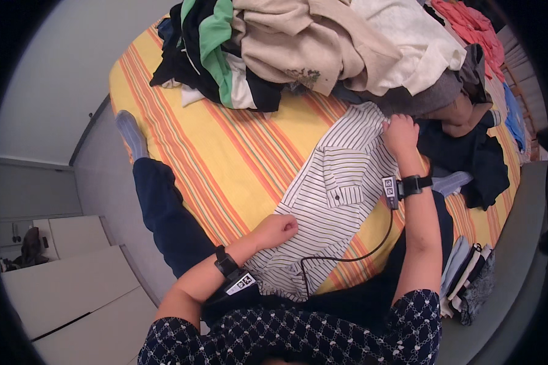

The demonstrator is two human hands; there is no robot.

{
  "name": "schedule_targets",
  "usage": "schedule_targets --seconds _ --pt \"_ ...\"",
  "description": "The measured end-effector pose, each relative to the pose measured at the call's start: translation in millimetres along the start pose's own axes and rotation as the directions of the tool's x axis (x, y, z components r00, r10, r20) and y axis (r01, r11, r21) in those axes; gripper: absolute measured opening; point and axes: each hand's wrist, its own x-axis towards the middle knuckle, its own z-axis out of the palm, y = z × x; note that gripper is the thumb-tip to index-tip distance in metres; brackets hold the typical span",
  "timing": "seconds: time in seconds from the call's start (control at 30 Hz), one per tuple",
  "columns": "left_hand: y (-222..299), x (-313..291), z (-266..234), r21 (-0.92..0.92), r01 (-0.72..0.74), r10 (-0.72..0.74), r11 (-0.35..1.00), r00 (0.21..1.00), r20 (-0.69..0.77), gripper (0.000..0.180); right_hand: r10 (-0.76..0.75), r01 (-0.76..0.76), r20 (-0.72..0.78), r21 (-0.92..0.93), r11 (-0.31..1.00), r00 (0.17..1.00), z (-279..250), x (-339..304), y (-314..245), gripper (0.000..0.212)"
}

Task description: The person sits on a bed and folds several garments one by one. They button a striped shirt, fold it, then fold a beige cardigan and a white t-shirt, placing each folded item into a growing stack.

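Note:
A white shirt with dark stripes [329,201] lies lengthwise on the bed in front of me, folded narrow, with a buttoned tab and a squared flap showing on its upper face. My left hand [277,230] is closed at the shirt's left edge, its curled fingers on the cloth. At the far right edge of the shirt my right hand [402,135] is bent over the fabric, fingertips partly hidden. The near end of the shirt reaches my lap. Both wrists wear a black strap with a small box, and a cable [359,260] crosses the shirt.
A large heap of clothes with a beige sweater [292,45] and a white garment [408,42] fills the far side of the yellow striped bedspread [225,152]. Dark clothes [469,158] lie to the right. Folded garments [466,280] stand near my right leg. White cabinets [79,292] are at left.

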Motion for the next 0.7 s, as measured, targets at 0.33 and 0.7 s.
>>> schedule_targets --seconds 0.33,0.7 --pt "1 -19 -12 0.107 0.055 -0.066 0.993 0.993 0.097 0.023 -0.652 0.572 -0.004 0.485 0.662 0.758 -16 -117 -32 0.038" --pt "-19 -46 -22 0.163 0.22 -0.249 0.962 0.95 0.187 0.042 -0.029 -0.308 0.312 0.948 0.079 0.95 43 -9 32 0.024"
